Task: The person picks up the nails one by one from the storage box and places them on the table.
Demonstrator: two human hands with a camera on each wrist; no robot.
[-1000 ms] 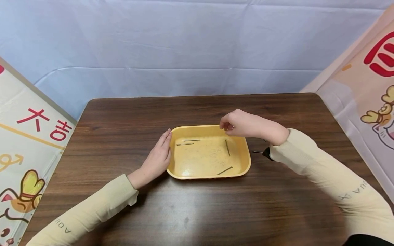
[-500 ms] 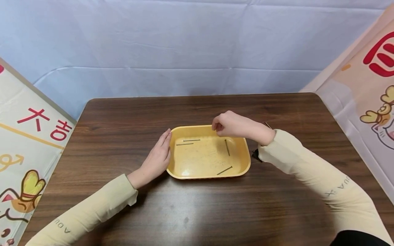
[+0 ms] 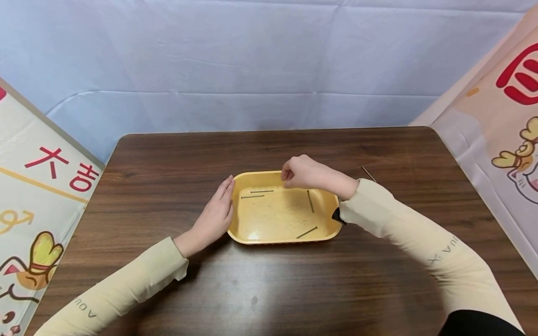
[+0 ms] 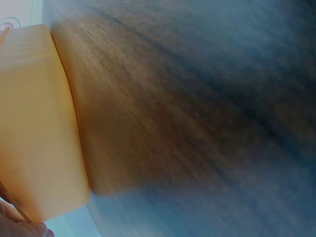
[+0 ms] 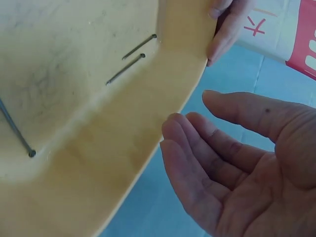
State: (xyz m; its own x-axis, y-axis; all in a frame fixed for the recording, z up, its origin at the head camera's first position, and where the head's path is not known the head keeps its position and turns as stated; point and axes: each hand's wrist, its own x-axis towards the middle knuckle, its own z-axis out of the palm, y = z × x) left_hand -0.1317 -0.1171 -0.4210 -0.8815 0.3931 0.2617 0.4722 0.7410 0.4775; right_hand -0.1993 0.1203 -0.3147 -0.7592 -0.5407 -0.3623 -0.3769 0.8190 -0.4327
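Note:
A shallow yellow plastic tray [image 3: 277, 243] sits on the table. Inside lie several thin metal nails: a pair by the left, a nail [image 3: 310, 201] at the right and a nail [image 3: 307, 232] near the front right. My left hand [image 3: 211, 218] rests against the tray's left side with straight fingers. Over the back rim, toward the right, hovers my right hand [image 3: 304, 172]; in the right wrist view its fingers bend loosely, the thumb stands apart and nothing is between them. In the left wrist view the tray wall [image 4: 39, 113] shows, with only fingertips at the corner.
Another nail [image 3: 368, 173] lies on the wooden table [image 3: 269, 289] to the right of the tray, partly hidden by my right sleeve. A pale cloth [image 3: 260, 65] hangs behind the table, and printed banners [image 3: 54, 186] stand at both sides.
My right hand has moved left along the tray's back rim. The nail on the table has come out from behind the arm. The left hand, tray and nails inside stay put.

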